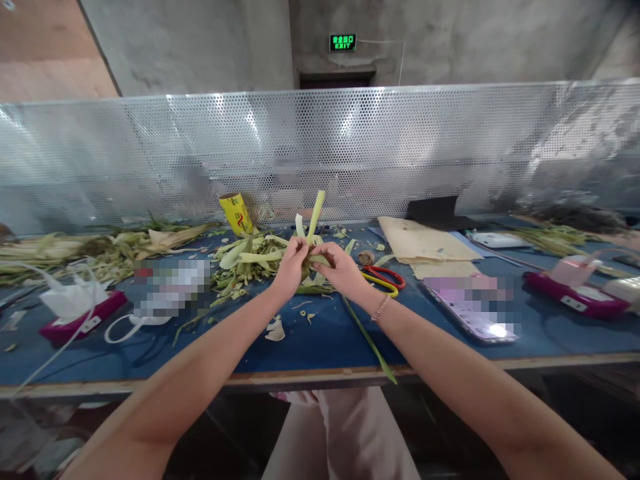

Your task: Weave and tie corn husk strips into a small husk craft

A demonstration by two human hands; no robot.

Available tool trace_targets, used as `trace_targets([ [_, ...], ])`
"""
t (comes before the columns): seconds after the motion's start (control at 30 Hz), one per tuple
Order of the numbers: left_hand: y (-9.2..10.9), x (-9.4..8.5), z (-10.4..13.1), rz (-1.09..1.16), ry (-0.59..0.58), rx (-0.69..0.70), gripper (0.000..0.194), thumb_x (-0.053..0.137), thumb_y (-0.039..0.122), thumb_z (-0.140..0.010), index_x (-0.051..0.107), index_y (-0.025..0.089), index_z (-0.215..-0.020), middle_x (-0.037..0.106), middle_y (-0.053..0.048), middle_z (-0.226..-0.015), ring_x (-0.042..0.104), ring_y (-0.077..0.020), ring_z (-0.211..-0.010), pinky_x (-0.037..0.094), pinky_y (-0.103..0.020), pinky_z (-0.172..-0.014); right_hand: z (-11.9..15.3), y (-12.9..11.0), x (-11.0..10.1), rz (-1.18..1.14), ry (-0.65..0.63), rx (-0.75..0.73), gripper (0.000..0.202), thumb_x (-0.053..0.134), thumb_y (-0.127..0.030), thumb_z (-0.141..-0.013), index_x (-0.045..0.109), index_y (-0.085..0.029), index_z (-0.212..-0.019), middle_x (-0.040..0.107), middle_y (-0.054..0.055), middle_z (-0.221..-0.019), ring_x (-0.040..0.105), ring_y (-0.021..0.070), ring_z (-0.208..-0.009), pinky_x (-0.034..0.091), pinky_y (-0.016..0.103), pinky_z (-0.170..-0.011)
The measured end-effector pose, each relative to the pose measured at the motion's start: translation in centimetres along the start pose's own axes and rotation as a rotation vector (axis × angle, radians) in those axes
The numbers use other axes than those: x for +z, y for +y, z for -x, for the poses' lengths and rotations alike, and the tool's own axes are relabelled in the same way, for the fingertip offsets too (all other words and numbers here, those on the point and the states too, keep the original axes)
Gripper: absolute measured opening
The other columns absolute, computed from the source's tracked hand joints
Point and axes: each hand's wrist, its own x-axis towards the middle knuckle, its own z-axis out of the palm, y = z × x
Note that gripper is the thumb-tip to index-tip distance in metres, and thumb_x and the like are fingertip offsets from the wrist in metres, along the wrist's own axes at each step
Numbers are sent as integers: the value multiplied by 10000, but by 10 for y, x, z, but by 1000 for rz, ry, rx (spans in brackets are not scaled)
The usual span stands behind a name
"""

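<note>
Above the middle of the blue table, my left hand (291, 267) and my right hand (340, 268) meet with fingers pinched. Both grip a pale green leaf strip (316, 217), whose flat end stands up above the fingertips. A shorter whitish piece sticks up beside it; what lies between the fingers is partly hidden. Just left of my left hand is a heap of green and yellowish leaf strips (243, 260). Beside my right wrist lie looped handles, one red and one yellow (385, 279), probably of scissors. A long green blade (370, 343) hangs over the table's front edge.
A perforated metal screen (350, 147) closes off the table's back. A yellow can-like container (236, 213) leans there. Brown paper sheets (425, 241), a lit phone (470, 310) and a magenta power strip (575, 297) are right. Another power strip (83, 319) with white cables is left.
</note>
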Motion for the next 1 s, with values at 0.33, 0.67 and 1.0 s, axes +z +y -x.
trace_targets([
  [0.33,8,3,0,85,105,-124,274,514,406,-713,422,173,-603,405,27,-585,398,-86,-559,356,-223,-544,6,-16,2,40,-67,-81,94,535,-257,-728,527,-178,-678,508,41,-818,512,144,-837,455,300,-748],
  [0.67,5,1,4,-271,-340,69,259,486,373,-747,501,162,-596,454,2,-616,412,-120,-622,347,-261,-618,6,-36,-18,133,85,-251,403,527,-231,-750,429,-251,-1141,482,60,-1068,475,102,-697,436,250,-580],
  [1.0,13,4,8,-42,-229,-62,172,507,295,-705,467,175,-587,416,19,-559,410,-116,-575,358,-257,-573,13,-45,-15,126,14,-422,131,463,-219,-799,564,-210,-716,575,43,-800,541,148,-817,452,324,-754],
])
